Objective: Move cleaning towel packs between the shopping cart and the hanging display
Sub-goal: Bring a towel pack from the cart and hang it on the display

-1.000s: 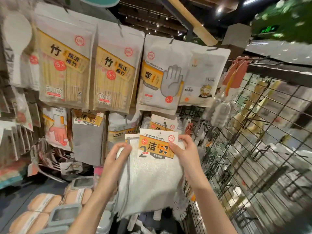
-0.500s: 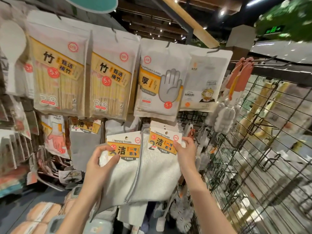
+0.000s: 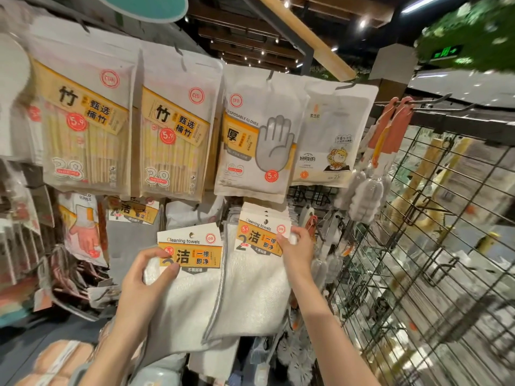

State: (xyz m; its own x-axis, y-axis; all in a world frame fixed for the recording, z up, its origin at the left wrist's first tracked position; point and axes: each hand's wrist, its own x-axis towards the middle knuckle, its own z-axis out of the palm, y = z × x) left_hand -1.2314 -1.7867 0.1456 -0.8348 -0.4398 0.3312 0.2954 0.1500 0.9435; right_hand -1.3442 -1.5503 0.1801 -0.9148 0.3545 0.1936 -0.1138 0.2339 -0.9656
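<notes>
Two white cleaning towel packs with orange "Cleaning towels" cards are in front of the hanging display. My left hand (image 3: 147, 277) pinches the left pack (image 3: 192, 291) at its card's lower left corner. My right hand (image 3: 296, 250) holds the upper right corner of the right pack (image 3: 256, 288), whose card sits up at the row of same packs (image 3: 264, 211) hanging on a peg. The two packs overlap at a grey stitched edge. The shopping cart is out of view.
Bamboo chopstick bags (image 3: 172, 140), a disposable gloves bag (image 3: 256, 143) and a white cloth bag (image 3: 331, 135) hang above. A black wire grid rack (image 3: 418, 260) with brushes stands right. Grey cloth packs (image 3: 131, 235) hang left; sponges (image 3: 58, 358) lie below.
One stacked bundle has been split: my left hand drew one pack down and left, while my right hand raised the other up to the hanging row.
</notes>
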